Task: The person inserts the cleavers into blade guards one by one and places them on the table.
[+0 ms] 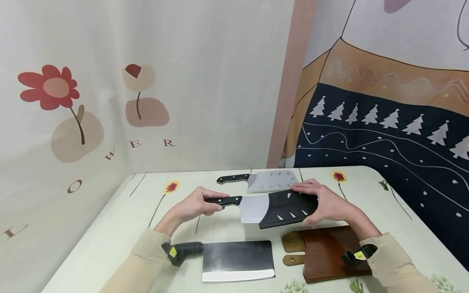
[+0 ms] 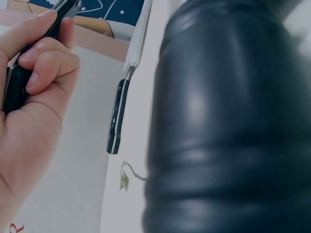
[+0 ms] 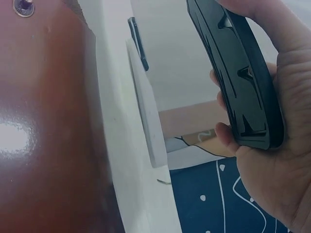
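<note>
My left hand [image 1: 199,205] grips the black handle [image 1: 224,200] of a cleaver held above the table; its fingers [image 2: 46,60] curl round that handle [image 2: 14,87]. My right hand [image 1: 322,201] holds a black plastic blade sheath [image 1: 287,208] by its far end, and part of the cleaver's bright blade [image 1: 253,208] shows outside the sheath. In the right wrist view the sheath [image 3: 240,73] lies in my curled fingers [image 3: 226,133].
A second cleaver in a pale translucent sheath [image 1: 272,181] lies behind my hands. A bare steel cleaver [image 1: 237,260] with a black handle lies at the front, next to a brown leather sheath [image 1: 326,252]. Printed cloth hangs behind the table [image 1: 110,228].
</note>
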Demonstrator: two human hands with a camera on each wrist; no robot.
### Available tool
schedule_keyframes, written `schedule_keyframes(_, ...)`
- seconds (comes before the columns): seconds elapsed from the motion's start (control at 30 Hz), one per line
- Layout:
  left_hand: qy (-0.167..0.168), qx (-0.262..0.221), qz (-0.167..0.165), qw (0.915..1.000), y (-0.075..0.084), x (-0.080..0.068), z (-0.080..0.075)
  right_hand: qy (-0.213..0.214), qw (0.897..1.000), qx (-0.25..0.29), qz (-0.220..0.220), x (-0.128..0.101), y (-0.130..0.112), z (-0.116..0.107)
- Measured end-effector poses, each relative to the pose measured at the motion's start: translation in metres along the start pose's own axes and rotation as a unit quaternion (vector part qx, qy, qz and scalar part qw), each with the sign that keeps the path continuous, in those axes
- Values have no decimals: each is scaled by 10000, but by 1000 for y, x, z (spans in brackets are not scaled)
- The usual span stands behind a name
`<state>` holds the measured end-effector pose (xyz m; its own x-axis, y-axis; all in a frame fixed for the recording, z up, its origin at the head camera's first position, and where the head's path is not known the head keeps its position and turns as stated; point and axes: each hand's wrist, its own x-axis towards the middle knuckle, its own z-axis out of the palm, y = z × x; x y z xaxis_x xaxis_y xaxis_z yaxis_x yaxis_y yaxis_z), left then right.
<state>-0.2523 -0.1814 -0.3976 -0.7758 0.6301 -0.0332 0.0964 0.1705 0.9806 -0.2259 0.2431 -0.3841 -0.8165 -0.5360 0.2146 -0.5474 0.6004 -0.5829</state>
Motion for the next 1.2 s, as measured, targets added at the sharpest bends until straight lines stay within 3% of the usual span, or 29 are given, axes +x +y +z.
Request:
schedule_keyframes(0.6,306,-18,107,9995,-1,9,18,118,9995,-50,272,2,1,5)
schedule_keyframes(0.9,114,-229,21,9997,1,5,16,29,9995,-170,252,2,-3,5)
schedule_keyframes(1.2,-129,-84,-3,9999,-1,4,11,-82,9998,-79,178,1,-3,6)
